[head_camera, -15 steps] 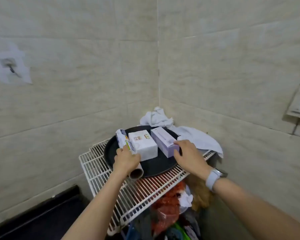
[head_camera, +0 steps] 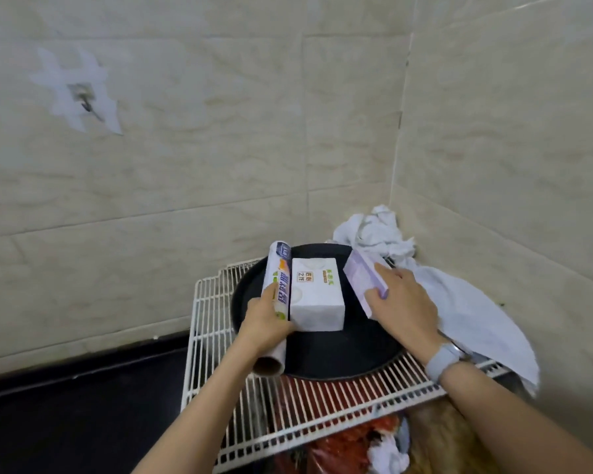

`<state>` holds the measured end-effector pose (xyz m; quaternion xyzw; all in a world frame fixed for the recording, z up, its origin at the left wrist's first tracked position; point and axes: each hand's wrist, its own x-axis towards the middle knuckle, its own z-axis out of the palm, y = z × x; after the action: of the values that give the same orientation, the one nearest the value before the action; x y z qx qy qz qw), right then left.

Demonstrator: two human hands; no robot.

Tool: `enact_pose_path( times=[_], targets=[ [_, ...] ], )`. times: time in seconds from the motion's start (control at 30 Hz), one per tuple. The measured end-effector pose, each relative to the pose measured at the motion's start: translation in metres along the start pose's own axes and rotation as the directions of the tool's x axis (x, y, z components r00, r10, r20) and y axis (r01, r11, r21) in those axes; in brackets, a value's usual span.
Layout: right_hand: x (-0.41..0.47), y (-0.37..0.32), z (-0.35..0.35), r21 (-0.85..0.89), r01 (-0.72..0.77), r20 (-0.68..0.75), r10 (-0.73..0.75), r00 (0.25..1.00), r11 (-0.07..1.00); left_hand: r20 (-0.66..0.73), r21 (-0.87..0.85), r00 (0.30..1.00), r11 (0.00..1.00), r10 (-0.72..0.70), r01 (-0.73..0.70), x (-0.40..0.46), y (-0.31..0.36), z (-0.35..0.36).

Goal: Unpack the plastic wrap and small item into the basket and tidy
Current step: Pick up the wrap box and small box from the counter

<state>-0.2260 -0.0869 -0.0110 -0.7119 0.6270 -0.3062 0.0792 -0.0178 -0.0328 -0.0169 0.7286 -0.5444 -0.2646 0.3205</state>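
A round black tray lies on a white wire rack in the wall corner. My left hand grips a plastic wrap roll at the tray's left side, its cardboard core end pointing toward me. A white box stands in the tray's middle, touching the roll. My right hand holds a pale purple box, tilted up off the tray at the right. No basket shows in the head view.
A crumpled white cloth lies behind and right of the tray, draped over the rack's edge. Red and orange bags sit under the rack. Tiled walls close in behind and to the right. A dark floor lies at the left.
My right hand has lifted and tilted the purple box away from the white box. The camera has turned left, so the tray sits further right in view.
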Motion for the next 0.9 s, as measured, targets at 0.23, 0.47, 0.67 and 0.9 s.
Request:
enact_pose_path(
  times=[0.23,0.47,0.67,0.9],
  targets=[
    [-0.001,-0.052,-0.019,0.385,0.244,-0.131,-0.209,0.969,0.89,-0.275,-0.175,0.952,0.967,0.132,-0.184,-0.038,-0.006,-0.054],
    [-0.058,-0.152,0.023,0.549,0.36,0.03,-0.449,0.893,0.754,-0.494,-0.259,0.868,0.946,0.044,-0.196,-0.117,-0.088,-0.116],
    [-0.122,-0.262,0.105,0.366,0.41,0.331,-0.529,0.782,0.835,-0.528,-0.317,0.832,0.948,-0.171,-0.006,-0.178,-0.217,-0.153],
    [-0.236,-0.335,0.241,0.252,0.367,0.493,-0.445,0.748,0.896,-0.368,-0.291,0.854,0.918,-0.367,0.269,-0.23,-0.369,-0.172]
  ],
)
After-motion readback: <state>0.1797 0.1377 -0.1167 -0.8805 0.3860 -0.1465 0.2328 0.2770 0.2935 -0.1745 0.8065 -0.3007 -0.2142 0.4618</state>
